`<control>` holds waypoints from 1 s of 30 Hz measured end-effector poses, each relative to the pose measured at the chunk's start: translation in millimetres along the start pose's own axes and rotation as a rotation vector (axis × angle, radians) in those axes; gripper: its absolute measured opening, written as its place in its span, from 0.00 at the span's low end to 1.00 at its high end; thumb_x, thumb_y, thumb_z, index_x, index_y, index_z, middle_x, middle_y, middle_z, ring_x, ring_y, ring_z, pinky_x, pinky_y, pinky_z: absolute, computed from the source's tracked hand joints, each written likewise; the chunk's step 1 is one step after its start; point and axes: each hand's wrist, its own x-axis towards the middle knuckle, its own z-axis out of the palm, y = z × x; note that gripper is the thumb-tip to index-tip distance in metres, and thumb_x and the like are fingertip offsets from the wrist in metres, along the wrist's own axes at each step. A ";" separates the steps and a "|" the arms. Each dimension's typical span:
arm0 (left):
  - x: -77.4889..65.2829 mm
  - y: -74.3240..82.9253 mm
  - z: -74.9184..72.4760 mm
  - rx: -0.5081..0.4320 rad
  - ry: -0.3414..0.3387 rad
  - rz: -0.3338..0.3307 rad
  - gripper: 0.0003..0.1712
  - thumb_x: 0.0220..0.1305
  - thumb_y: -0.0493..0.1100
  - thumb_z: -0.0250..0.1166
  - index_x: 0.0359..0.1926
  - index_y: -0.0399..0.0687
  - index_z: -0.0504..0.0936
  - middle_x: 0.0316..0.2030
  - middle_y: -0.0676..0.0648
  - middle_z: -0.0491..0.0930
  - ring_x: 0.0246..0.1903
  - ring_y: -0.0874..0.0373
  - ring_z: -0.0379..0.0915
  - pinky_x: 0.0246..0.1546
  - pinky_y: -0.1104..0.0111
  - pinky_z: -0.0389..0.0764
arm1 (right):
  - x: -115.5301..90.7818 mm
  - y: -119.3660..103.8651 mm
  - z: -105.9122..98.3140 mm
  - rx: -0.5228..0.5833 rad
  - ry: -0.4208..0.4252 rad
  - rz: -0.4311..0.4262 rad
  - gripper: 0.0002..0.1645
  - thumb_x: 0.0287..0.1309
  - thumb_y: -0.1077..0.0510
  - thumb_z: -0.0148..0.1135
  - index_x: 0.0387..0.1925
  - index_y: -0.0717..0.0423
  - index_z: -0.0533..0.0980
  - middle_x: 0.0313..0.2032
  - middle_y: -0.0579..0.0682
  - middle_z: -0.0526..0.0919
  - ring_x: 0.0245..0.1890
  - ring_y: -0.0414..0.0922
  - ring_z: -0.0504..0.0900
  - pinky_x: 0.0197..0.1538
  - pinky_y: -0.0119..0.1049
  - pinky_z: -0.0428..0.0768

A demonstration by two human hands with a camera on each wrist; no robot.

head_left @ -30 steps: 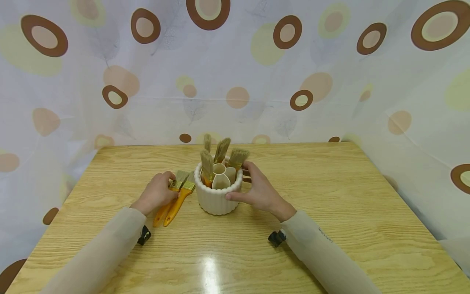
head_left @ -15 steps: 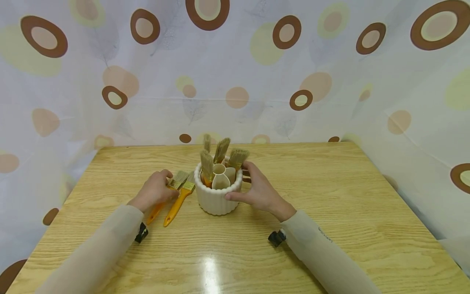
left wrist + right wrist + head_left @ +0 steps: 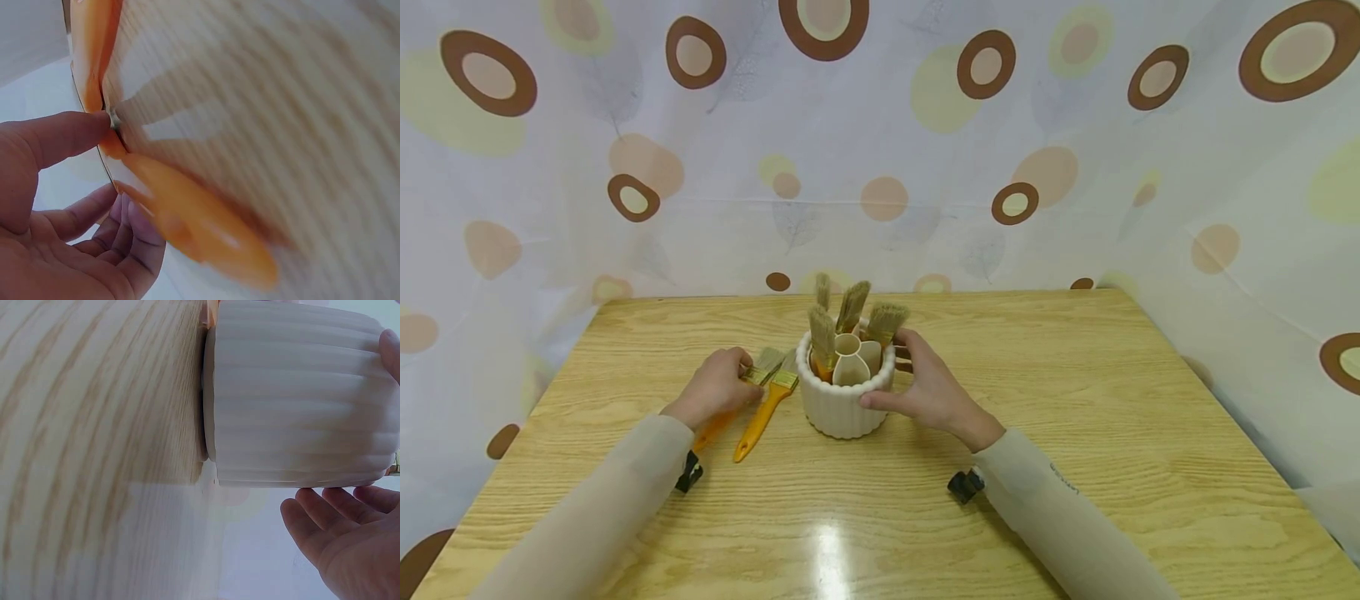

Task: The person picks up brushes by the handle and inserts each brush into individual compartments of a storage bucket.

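Note:
My left hand (image 3: 713, 387) pinches a flat paintbrush (image 3: 194, 219) with an orange handle between thumb and fingers, low over the table; its pale bristles stick out past the fingertips in the head view. Right beside it lies a second orange paintbrush (image 3: 763, 421), bristles pointing toward the pot. My right hand (image 3: 928, 392) holds the side of a cream ribbed brush holder (image 3: 844, 414), thumb on the front and fingers round the right side. Several paintbrushes (image 3: 823, 337) stand bristles up in its compartments, around a small round tube (image 3: 847, 345) in the middle.
The pot stands on a wood-grain table (image 3: 1075, 417). Behind and at the sides hangs a pale curtain (image 3: 880, 150) with brown and yellow circles. A black wrist mount (image 3: 966, 486) shows under the right sleeve, another (image 3: 689, 472) under the left.
My left hand has shifted slightly left with its paintbrush, and that handle has swung away from the second brush. The right hand and the brush holder have stayed in place.

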 end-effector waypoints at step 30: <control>0.3 -0.3 -0.3 0.022 0.006 -0.028 0.28 0.51 0.38 0.68 0.52 0.29 0.73 0.46 0.33 0.74 0.45 0.42 0.71 0.47 0.50 0.73 | -0.1 -0.5 0.8 -0.002 0.005 0.005 0.66 0.38 0.33 0.74 0.72 0.51 0.50 0.67 0.50 0.59 0.63 0.52 0.66 0.61 0.51 0.70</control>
